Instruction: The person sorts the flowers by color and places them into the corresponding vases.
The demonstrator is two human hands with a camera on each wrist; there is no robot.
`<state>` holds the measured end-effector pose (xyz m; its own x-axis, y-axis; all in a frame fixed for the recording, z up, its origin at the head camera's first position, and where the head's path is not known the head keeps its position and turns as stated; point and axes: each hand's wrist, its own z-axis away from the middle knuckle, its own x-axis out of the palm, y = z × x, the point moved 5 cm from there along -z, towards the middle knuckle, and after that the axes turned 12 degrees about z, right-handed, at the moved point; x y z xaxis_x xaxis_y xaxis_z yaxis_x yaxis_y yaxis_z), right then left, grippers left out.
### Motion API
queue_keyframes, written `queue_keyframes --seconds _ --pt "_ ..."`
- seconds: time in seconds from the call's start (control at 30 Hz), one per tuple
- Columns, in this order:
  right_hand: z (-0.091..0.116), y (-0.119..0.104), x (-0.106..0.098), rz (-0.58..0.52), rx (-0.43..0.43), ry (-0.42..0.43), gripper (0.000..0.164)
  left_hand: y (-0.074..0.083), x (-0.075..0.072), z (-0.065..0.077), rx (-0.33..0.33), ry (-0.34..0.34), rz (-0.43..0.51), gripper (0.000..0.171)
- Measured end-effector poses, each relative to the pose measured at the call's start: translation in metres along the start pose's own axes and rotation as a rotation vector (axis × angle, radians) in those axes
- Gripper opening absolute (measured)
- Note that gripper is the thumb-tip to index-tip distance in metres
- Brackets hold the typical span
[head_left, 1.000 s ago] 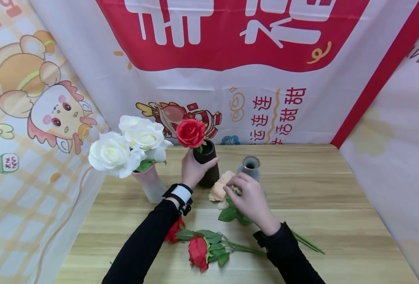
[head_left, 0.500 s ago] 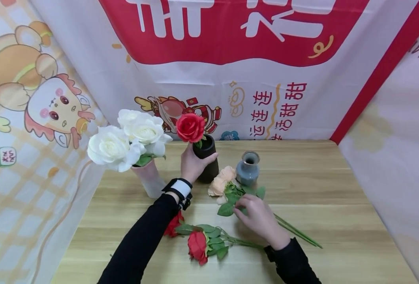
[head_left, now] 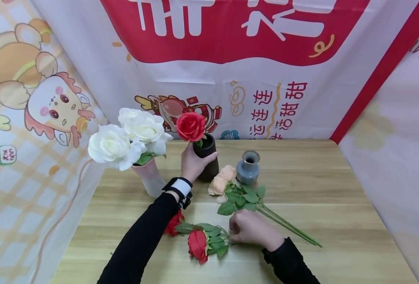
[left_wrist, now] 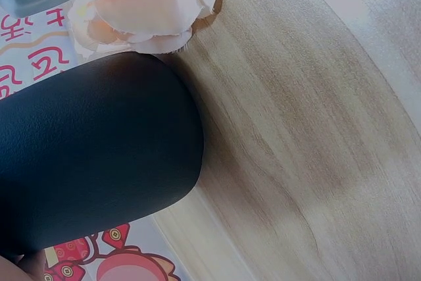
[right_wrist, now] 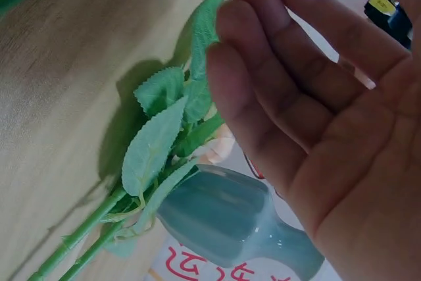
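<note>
My left hand (head_left: 194,162) grips the black vase (head_left: 209,169), its thumb across the near side. One red rose (head_left: 190,126) stands in that vase. The vase's dark side (left_wrist: 99,149) fills much of the left wrist view. My right hand (head_left: 253,228) is over the stems of the red roses lying on the table, fingers bent; the nearer bloom (head_left: 198,246) lies left of it. Another red rose (head_left: 174,223) is partly covered by my left sleeve. In the right wrist view, the fingers (right_wrist: 263,90) curve loosely and no stem shows in the palm.
Peach flowers (head_left: 221,181) with green stems lie before a grey-blue vase (head_left: 248,169). White roses (head_left: 138,136) stand in a pink-and-white vase (head_left: 150,179) at the left. Printed cloths hang behind and beside the wooden table (head_left: 337,189).
My right hand has moved from the peach flowers toward the front, down to the red rose stems. The left hand stays on the black vase. The head view has tilted slightly.
</note>
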<state>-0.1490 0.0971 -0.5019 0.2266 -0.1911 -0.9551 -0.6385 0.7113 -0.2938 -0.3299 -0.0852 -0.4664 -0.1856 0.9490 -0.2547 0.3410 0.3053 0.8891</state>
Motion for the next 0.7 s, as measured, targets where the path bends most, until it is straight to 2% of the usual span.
queue_keyframes --seconds 0.1,0.27,0.47,0.7 --pt "0.001 0.0 0.007 -0.003 0.008 -0.038 0.028 0.0 0.001 0.001 0.004 0.001 0.003 0.078" --pt "0.004 -0.001 0.017 -0.011 0.015 -0.06 0.03 -0.002 0.001 0.003 -0.003 0.006 0.003 0.075" --pt "0.005 0.001 0.022 0.03 0.032 -0.034 0.033 -0.003 0.001 0.003 -0.002 0.015 -0.013 0.077" --pt "0.003 0.0 0.022 0.074 0.027 -0.002 0.029 0.0 0.001 0.003 -0.007 0.008 0.005 0.079"
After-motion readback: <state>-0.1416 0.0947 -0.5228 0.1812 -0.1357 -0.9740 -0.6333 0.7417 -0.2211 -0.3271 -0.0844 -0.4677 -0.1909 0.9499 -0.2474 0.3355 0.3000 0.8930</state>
